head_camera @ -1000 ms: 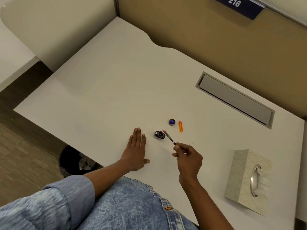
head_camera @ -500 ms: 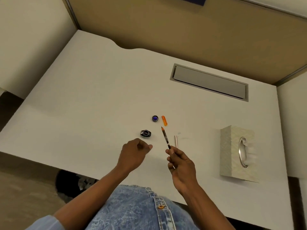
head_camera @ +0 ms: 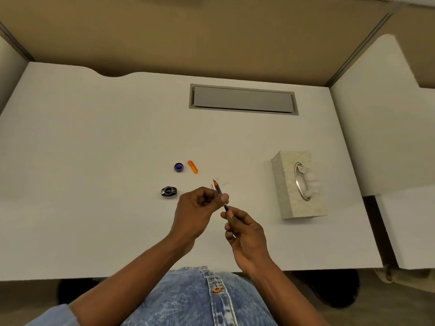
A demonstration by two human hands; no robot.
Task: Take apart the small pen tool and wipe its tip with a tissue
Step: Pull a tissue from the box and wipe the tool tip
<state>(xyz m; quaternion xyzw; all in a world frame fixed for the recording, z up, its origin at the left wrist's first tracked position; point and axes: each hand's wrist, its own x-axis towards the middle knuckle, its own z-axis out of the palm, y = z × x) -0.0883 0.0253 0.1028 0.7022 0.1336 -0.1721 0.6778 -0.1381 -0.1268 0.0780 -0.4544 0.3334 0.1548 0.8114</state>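
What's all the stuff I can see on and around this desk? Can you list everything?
pen: one, dark with an orange tip end, held above the desk by both hands
orange cap: one, orange, on the desk beyond the hands
blue lid: one, dark rim with blue inside, just left of the orange cap
ink bottle: one, dark, open, on the desk left of the hands
tissue box: one, pale patterned with a silver handle, on the right of the desk
hatch: one, grey, set into the desk's far side
desk: one, white
left hand: one, pinching the pen's middle
right hand: one, gripping the pen's near end
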